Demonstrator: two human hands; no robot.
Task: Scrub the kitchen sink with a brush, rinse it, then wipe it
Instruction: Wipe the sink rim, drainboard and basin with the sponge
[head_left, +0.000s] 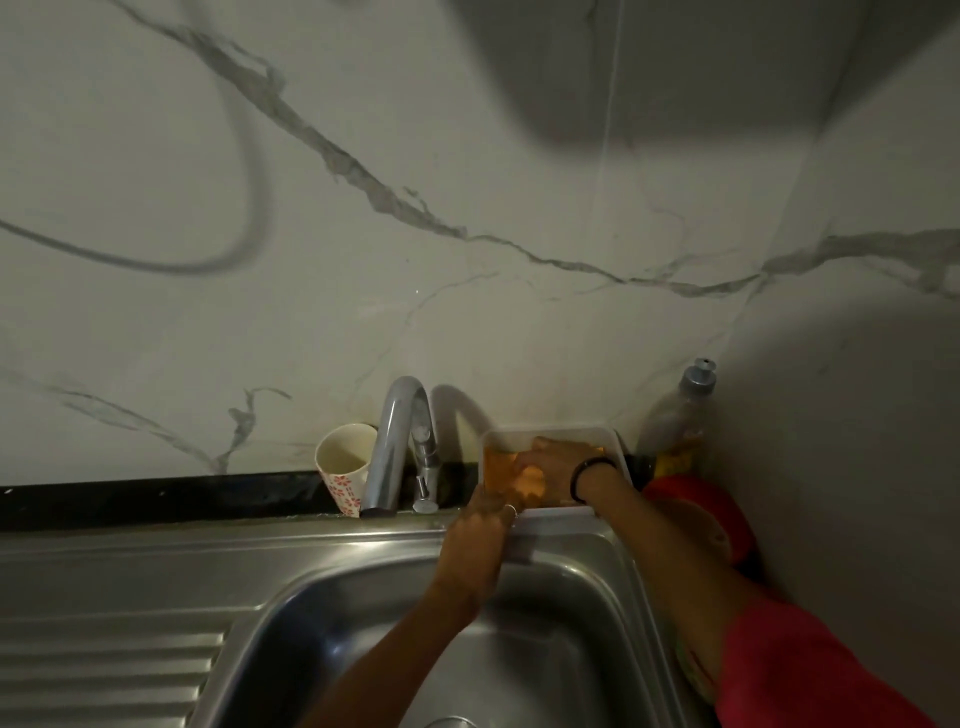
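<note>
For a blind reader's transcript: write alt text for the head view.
A person's right hand reaches into a white tub of orange liquid behind a steel sink, while the left hand holds the tub's near left edge. A chrome faucet, a flowered cup and a pump bottle stand along the marble wall.

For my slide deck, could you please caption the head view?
Right hand reaches into a white tub behind the steel sink; left hand steadies it.
</note>
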